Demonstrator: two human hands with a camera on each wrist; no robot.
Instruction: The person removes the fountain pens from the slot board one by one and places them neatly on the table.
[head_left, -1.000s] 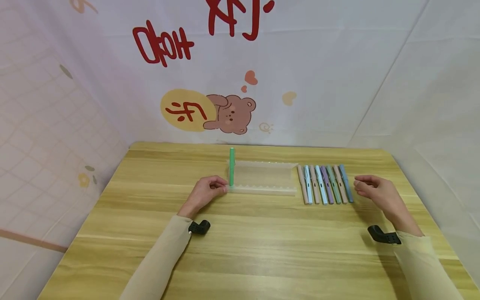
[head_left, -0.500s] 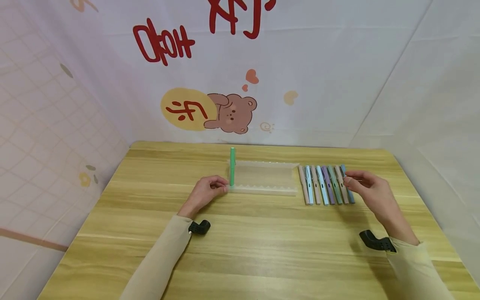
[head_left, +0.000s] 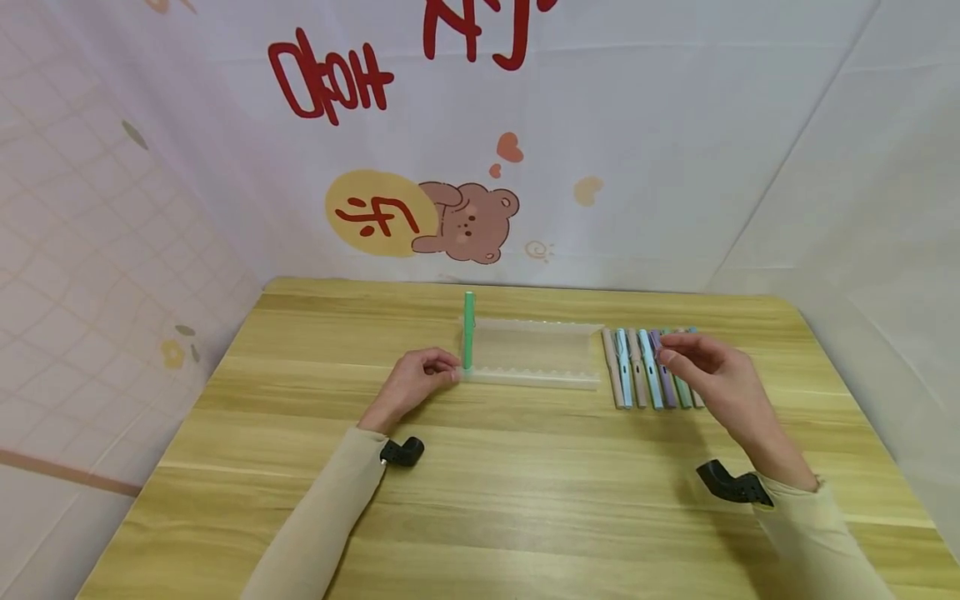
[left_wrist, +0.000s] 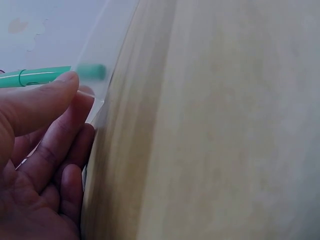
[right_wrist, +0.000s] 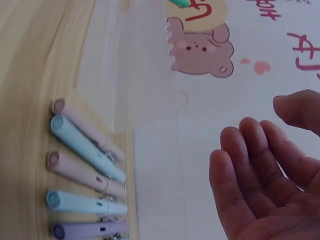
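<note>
R hand is moving in over the row of pens; L hand is steadying the pen tray.

Over the last sec the right hand (head_left: 712,379) is travelling leftward from beside the outermost pen to above the row of pens (head_left: 643,367), fingers loosely bent, holding nothing yet; it now hovers over the green/purple ones, so a pick looks close. Wrist cam shows its palm open, w/ pink, blue and purple pens (right_wrist: 86,165) lying below the fingertips. Left hand (head_left: 414,382) isn't shifting: fingers curled against the near-left corner of the clear plastic pen tray (head_left: 532,357). Tray holds one green pen (head_left: 468,329), in the slot right by the L fingertips; other slots vacant.
</note>
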